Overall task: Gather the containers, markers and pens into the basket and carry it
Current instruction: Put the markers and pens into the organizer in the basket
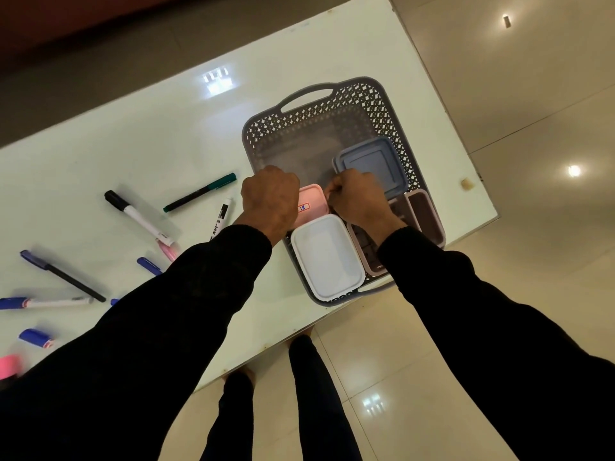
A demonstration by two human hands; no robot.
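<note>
Head view: standing at the near edge of a pale glass-topped table (139,138), looking down over both black-sleeved arms.

Resting at the right end of the table, a grey lattice basket (366,104) with cut-out handles. Lying inside it: a blue-lidded square container (376,161) at the far right, a white-lidded rectangular container (327,256) at the near edge, a pink-lidded container (312,202) just beyond the white one, and a mauve compartment tray (424,216) along the right wall.

Gripping the pink-lidded container from both sides: left hand (269,201) curled over its left edge, right hand (357,201) with fingers bent at its right edge. Showing between the hands, a small label reading "18" in blue.

Lying scattered left of the basket, still on the table: a green marker (203,192), a black-capped white marker (136,216), a white marker (222,216) bearing writing that looks like "AN-3", a dark pen with blue cap (61,276), a blue-capped white marker (43,301), a loose blue cap (35,337) and a pink marker (10,366) at the left frame edge.
</note>
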